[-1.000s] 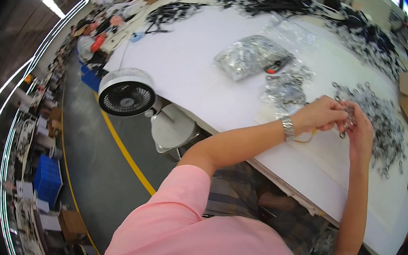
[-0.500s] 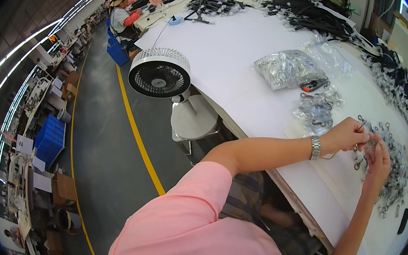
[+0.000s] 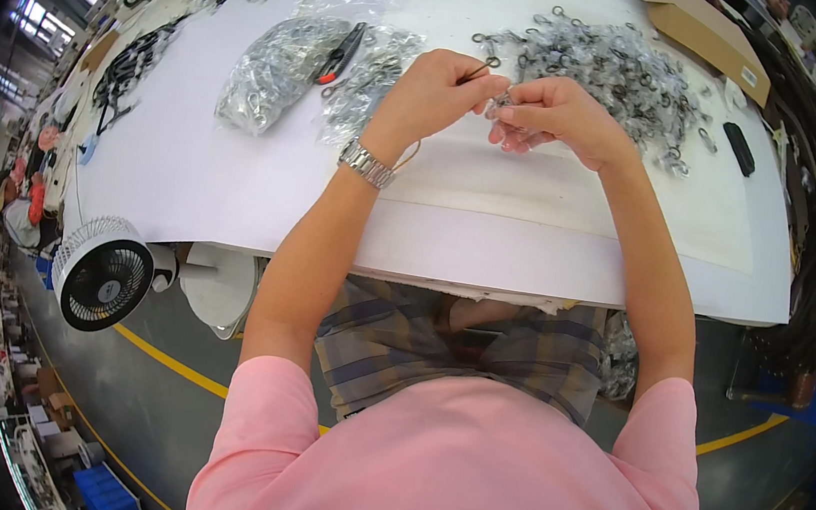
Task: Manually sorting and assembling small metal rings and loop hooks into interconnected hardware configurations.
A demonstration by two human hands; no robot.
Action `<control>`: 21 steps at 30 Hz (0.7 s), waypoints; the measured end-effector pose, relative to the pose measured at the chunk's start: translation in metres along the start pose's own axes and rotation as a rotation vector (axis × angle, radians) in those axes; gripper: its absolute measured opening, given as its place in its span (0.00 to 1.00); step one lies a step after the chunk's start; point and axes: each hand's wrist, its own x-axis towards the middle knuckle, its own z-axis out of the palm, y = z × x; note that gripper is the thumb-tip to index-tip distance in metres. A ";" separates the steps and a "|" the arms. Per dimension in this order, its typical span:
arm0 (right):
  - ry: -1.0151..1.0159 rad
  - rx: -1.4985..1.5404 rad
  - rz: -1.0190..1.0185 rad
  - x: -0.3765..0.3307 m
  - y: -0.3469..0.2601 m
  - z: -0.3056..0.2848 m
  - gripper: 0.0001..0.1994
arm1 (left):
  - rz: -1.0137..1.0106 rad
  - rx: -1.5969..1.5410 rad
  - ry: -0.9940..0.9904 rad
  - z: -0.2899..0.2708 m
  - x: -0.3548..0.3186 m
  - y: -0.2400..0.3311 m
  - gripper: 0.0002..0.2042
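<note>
My left hand (image 3: 434, 99), with a metal-band watch (image 3: 368, 164) on its wrist, is closed in a pinch on a thin dark stick-like piece (image 3: 476, 72). Its fingertips meet those of my right hand (image 3: 566, 122) above the white table. Between the right fingers sits a small metal piece in clear plastic (image 3: 497, 110), mostly covered by them. Just beyond both hands spreads a pile of small metal ring-ended fittings in clear plastic (image 3: 609, 77). A thin brownish cord (image 3: 407, 156) loops by the left wrist.
Left of my hands lie a stuffed clear plastic bag (image 3: 273, 73), a second heap of bagged metal fittings (image 3: 368, 79) and a red-and-black hand tool (image 3: 341, 54). A black oblong object (image 3: 738, 149) and a cardboard box (image 3: 709, 38) are at right. A fan (image 3: 106, 276) stands left of the table (image 3: 489, 249).
The view has swung right, so the hands and table now appear centred and the fan lower left. Both hands stay together, still pinching their small pieces.
</note>
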 end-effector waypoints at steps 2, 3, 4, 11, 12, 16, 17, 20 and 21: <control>-0.061 0.057 0.016 -0.002 0.008 -0.006 0.13 | 0.110 0.213 0.038 0.006 0.002 0.006 0.17; -0.044 0.059 0.018 -0.003 0.014 -0.008 0.13 | 0.122 0.209 0.026 0.011 0.004 0.005 0.17; -0.047 0.100 0.023 -0.003 0.018 -0.009 0.14 | 0.163 0.225 0.065 0.015 0.005 0.002 0.15; -0.071 0.204 0.047 -0.002 0.023 0.001 0.15 | 0.246 0.044 0.254 0.021 0.002 0.001 0.08; -0.065 0.205 0.044 -0.001 0.024 0.001 0.15 | 0.251 0.044 0.250 0.021 0.003 0.003 0.08; -0.147 0.139 0.048 -0.002 0.023 0.004 0.16 | 0.135 0.028 0.087 0.013 0.002 0.002 0.09; -0.195 0.111 0.059 -0.002 0.022 0.005 0.16 | 0.142 0.039 0.034 0.012 0.003 -0.002 0.09; -0.208 0.165 0.049 -0.002 0.020 0.007 0.17 | 0.132 -0.022 0.043 0.007 0.008 -0.012 0.11; -0.203 0.165 0.049 -0.002 0.021 0.004 0.17 | 0.135 -0.023 0.039 0.007 0.008 -0.009 0.11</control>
